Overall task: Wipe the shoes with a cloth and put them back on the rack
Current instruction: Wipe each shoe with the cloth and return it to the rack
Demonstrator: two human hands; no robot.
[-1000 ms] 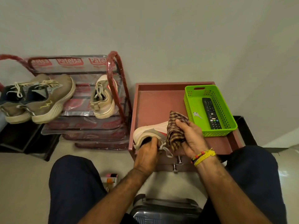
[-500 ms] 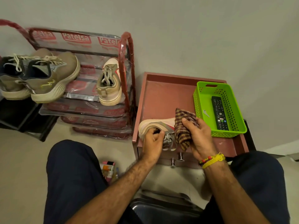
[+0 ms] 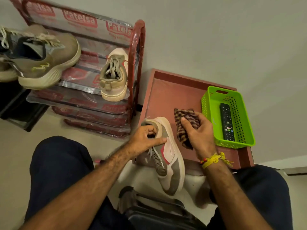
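My left hand grips a white, grey and red sneaker by its collar, holding it off the low red table with its toe pointing down toward me. My right hand holds a bunched brown checked cloth just right of the shoe, apart from it. The matching sneaker stands on the red shoe rack at the left. An olive sneaker sits on the rack's left side, with another partly cut off beside it.
A green plastic basket holding a black remote sits on the table's right side. The rack shelves are wrapped in printed plastic. My knees frame the bottom, with a dark grey case between them. A black stand lies at far left.
The left hand lifted the sneaker off the table and turned it toe-down toward me. The right hand drew the cloth off the shoe to the right. The camera tilted down and left.
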